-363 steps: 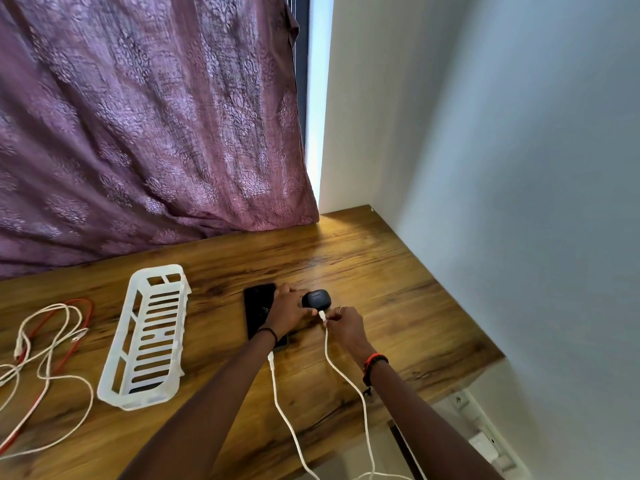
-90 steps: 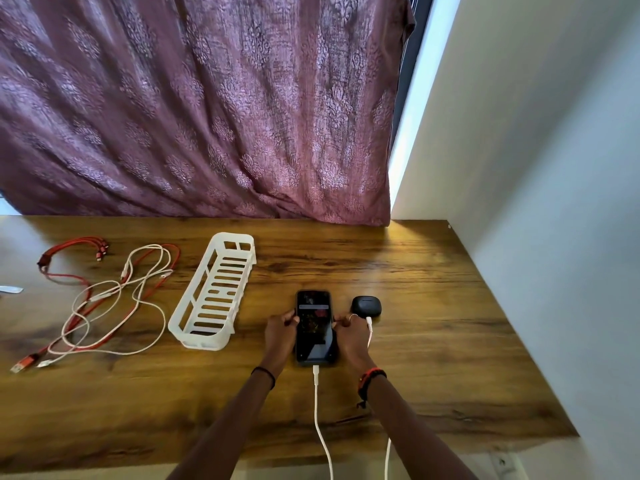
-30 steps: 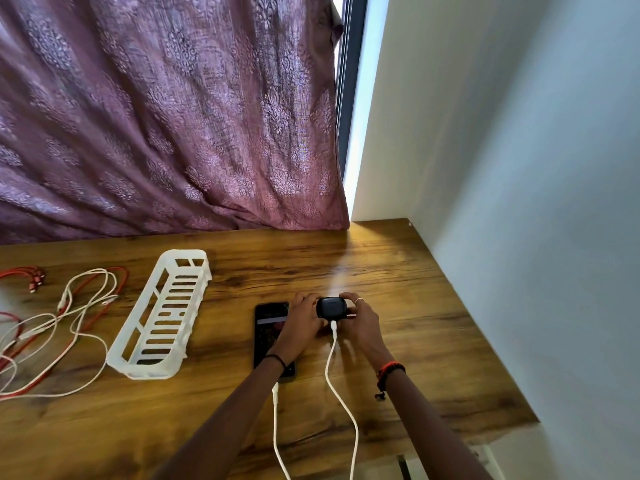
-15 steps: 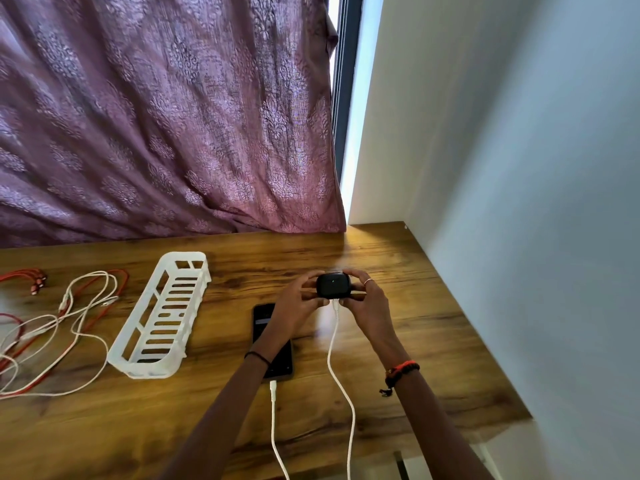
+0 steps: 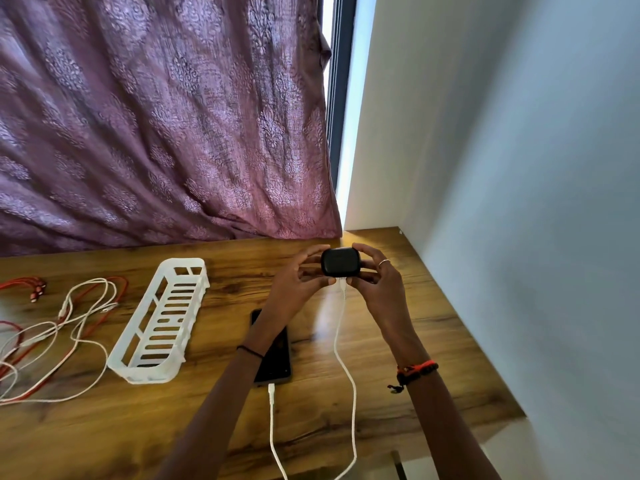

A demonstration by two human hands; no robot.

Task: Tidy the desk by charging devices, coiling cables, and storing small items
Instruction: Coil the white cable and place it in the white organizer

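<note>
Both hands, the left hand and right hand, share a grip pinching a black earbud case, raised above the worktop, likely to check its white charging cable. A phone lies plugged in below; loose cables await coiling beside a white basket.

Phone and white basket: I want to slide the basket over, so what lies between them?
Only bare desk between phone and basket, head view.
</note>
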